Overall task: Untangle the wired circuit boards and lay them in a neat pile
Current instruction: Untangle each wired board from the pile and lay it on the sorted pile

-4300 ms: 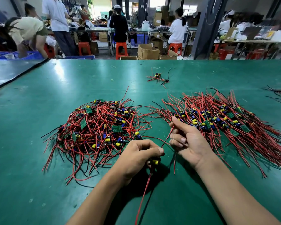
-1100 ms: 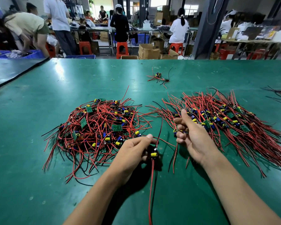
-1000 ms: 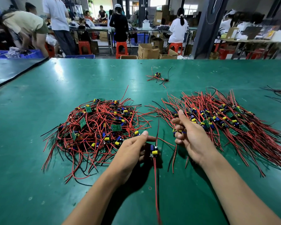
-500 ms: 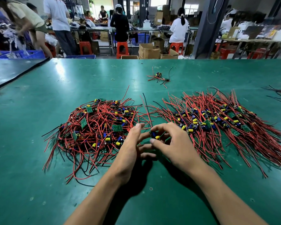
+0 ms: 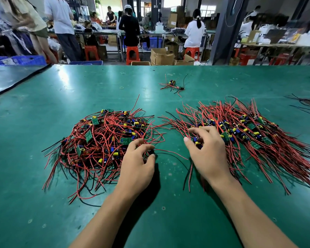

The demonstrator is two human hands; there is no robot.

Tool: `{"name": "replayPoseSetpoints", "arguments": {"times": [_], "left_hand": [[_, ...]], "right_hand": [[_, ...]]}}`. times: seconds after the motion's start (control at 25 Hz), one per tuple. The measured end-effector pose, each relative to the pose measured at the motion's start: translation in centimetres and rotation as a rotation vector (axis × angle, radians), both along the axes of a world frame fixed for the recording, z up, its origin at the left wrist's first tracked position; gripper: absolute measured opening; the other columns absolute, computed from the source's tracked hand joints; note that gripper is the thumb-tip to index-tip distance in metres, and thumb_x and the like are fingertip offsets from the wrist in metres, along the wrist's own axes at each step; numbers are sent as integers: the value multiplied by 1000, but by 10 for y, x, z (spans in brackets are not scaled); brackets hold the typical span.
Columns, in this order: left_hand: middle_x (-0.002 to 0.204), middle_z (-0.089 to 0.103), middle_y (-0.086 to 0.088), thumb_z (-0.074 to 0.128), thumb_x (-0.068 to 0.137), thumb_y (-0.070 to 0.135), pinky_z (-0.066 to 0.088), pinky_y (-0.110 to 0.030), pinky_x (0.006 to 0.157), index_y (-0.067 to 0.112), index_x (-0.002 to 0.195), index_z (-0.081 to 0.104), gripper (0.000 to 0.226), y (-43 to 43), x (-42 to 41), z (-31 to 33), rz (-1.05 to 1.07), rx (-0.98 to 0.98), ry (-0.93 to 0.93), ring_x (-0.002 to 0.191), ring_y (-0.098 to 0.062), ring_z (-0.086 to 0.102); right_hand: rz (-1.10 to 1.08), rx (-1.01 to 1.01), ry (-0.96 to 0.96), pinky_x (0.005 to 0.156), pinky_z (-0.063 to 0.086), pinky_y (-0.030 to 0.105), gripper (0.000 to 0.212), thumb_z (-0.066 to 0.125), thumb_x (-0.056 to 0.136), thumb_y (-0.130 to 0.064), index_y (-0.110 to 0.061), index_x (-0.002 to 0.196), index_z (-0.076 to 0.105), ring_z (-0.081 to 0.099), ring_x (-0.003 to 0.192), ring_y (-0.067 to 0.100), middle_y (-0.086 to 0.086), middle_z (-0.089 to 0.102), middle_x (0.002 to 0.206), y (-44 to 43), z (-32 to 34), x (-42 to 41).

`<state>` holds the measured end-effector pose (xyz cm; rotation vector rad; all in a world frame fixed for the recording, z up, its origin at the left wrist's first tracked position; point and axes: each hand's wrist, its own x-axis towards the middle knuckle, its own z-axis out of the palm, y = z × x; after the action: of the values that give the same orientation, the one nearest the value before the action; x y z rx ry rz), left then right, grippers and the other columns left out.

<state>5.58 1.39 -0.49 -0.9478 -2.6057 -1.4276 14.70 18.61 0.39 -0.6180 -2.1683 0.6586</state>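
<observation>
A tangled heap of wired circuit boards [image 5: 104, 140], all red and black wires, lies on the left of the green table [image 5: 61, 90]. A combed-out pile of boards [image 5: 249, 133] lies on the right, its wires fanning toward the near right. My left hand [image 5: 138, 163] rests at the heap's right edge, fingers pinched on a dark board [image 5: 150, 152] whose wires trail right. My right hand [image 5: 208, 153] sits on the left end of the combed pile. Its fingers curl around a board with a yellow capacitor [image 5: 197, 141], and that board's wires run back under the palm.
A few stray wired boards [image 5: 172, 85] lie farther back in the middle, and loose black wires [image 5: 308, 102] at the right edge. A dark mat [image 5: 11, 76] covers the far left. Beyond the table, people work among red stools and cardboard boxes.
My hands were together over one board half a second ago. They have parted: the right carried that board to the combed pile, the left went to the tangled heap's edge.
</observation>
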Motion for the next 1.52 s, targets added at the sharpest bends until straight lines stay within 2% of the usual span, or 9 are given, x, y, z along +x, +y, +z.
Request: {"name": "replayPoseSetpoints", "arguments": {"times": [0.2, 0.36, 0.52, 0.72, 0.84, 0.96, 1.08, 1.24, 1.52], "left_hand": [[118, 66, 1, 64, 88, 8, 29, -2, 88, 11, 114, 70, 27, 0, 1, 1, -10, -43, 83, 109, -12, 58], [108, 69, 2, 66, 82, 1, 36, -2, 77, 12, 109, 73, 30, -1, 3, 1, -29, -13, 95, 87, -7, 57], [102, 71, 6, 69, 81, 1, 37, 0, 72, 15, 107, 73, 30, -2, 4, 0, -15, 48, 49, 70, 9, 53], [102, 70, 13, 68, 81, 0, 41, -2, 68, 22, 113, 68, 39, -2, 7, 0, -31, 114, 14, 67, 10, 57], [109, 68, 13, 68, 84, 7, 49, -11, 78, 24, 122, 62, 42, -2, 4, 0, 66, 199, -76, 77, 0, 64], [120, 66, 10, 65, 88, 8, 48, -15, 90, 23, 127, 59, 42, -4, 2, 2, 117, 256, -149, 94, -4, 66], [120, 65, 10, 63, 90, 4, 48, -7, 73, 22, 126, 58, 41, -3, 4, 4, 92, 335, -165, 75, 1, 70], [104, 70, -6, 61, 94, 5, 57, -35, 51, 19, 119, 57, 29, -1, 5, 10, 47, 609, -477, 56, -26, 69], [96, 76, -5, 65, 77, 48, 55, -22, 52, 14, 116, 62, 52, -8, 0, 28, -129, 833, -1119, 56, -11, 65]], "right_hand": [[266, -7, -65, 77, 41, 9, 7, 76, 85, -21, -21, 92, 75, 61, 79, 5, -9, 63, 91, -17, -4, -5], [335, -91, -327, 89, 50, 31, 21, 73, 86, -40, -25, 100, 76, 64, 90, 11, -7, 70, 96, -15, -3, -2], [337, 7, -554, 101, 38, 34, 46, 72, 82, -50, -34, 125, 65, 55, 111, 15, -9, 58, 112, -22, -5, -3], [267, 68, -544, 95, 33, 36, 14, 65, 92, -38, -30, 102, 71, 54, 111, 17, -8, 61, 103, -25, -3, -3], [231, -69, -330, 95, 42, 38, 3, 69, 90, -24, -24, 92, 71, 59, 97, 16, -5, 63, 97, -19, 3, -1], [164, -326, 20, 80, 47, 21, 10, 70, 90, -13, -21, 85, 69, 59, 79, 7, -6, 66, 88, -13, 15, 2], [328, -854, 261, 70, 44, 22, 12, 67, 90, -8, -20, 87, 68, 57, 75, 7, -7, 68, 81, -12, 26, 2], [608, -1206, 343, 59, 44, 20, 9, 67, 78, -15, -17, 86, 71, 58, 68, 11, 2, 71, 84, -11, 34, 8], [766, -1161, 138, 57, 37, 19, 6, 77, 72, -22, -22, 78, 77, 49, 58, 8, -1, 61, 70, -20, 32, 9]]}}
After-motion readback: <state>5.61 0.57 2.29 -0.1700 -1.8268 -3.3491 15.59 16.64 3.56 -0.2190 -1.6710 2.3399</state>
